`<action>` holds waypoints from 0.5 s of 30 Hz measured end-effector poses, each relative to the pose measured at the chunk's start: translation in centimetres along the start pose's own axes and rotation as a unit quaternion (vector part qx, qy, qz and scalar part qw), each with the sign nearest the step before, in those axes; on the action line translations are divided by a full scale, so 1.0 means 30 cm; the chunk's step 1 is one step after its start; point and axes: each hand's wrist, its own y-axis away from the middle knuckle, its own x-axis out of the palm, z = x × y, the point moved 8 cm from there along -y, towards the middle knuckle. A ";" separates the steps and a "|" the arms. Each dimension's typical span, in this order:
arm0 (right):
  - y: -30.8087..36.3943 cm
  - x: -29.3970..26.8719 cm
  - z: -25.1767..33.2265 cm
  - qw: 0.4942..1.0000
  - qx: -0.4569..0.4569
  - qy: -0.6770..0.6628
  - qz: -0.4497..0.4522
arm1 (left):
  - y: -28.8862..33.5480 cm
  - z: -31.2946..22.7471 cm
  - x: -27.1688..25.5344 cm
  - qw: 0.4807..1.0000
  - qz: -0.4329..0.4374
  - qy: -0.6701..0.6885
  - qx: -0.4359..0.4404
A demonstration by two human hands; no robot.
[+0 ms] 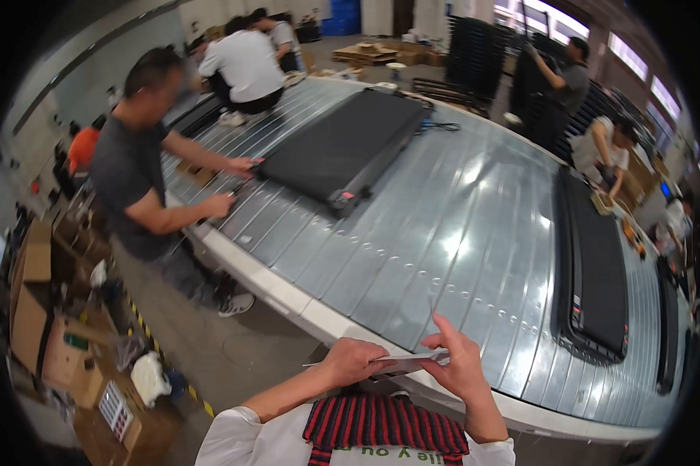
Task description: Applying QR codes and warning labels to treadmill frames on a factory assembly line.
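In front of my chest, close to the near edge of the metal-topped conveyor table, I hold a thin white sheet (406, 362), seen almost edge-on. It may be several sheets together; I cannot tell. My left hand (354, 361) is closed around its left end, thumb on top. At the other end, my right hand (455, 359) pinches the edge low down, while its upper fingers are raised and apart. What is printed on the sheet, if anything, is hidden by the angle.
The silvery slatted table (412, 233) stretches ahead. A black treadmill deck (342, 147) lies on it, with a co-worker (152, 155) at its left end. Another black deck (594, 264) lies right. Open cardboard boxes (35, 311) stand at left; stacked black frames (474, 66) stand behind.
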 end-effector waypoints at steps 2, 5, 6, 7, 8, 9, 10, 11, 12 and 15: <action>-0.053 0.129 0.080 0.998 -0.034 -0.010 0.060 | 0.116 0.074 -0.061 0.998 -0.011 0.007 -0.059; -0.099 0.299 0.198 0.988 -0.071 -0.017 0.139 | 0.278 0.135 -0.156 0.996 -0.062 0.005 -0.070; -0.100 0.346 0.234 0.984 -0.078 -0.016 0.159 | 0.324 0.145 -0.175 0.995 -0.079 0.014 -0.055; -0.095 0.393 0.265 0.979 -0.082 -0.024 0.183 | 0.367 0.167 -0.190 0.993 -0.089 0.021 -0.078; -0.098 0.427 0.283 0.980 -0.076 -0.036 0.179 | 0.405 0.180 -0.202 0.992 -0.093 0.013 -0.080; -0.105 0.458 0.299 0.982 -0.066 -0.044 0.172 | 0.437 0.193 -0.216 0.993 -0.093 0.006 -0.076; -0.108 0.496 0.328 0.981 -0.079 -0.052 0.172 | 0.474 0.214 -0.227 0.991 -0.095 0.012 -0.095; -0.113 0.536 0.347 0.978 -0.077 -0.054 0.185 | 0.508 0.236 -0.243 0.989 -0.098 0.018 -0.106; -0.119 0.570 0.371 0.977 -0.086 -0.053 0.190 | 0.539 0.258 -0.250 0.989 -0.086 0.020 -0.120; -0.143 0.644 0.427 0.972 -0.096 -0.064 0.205 | 0.606 0.298 -0.290 0.986 -0.074 0.042 -0.142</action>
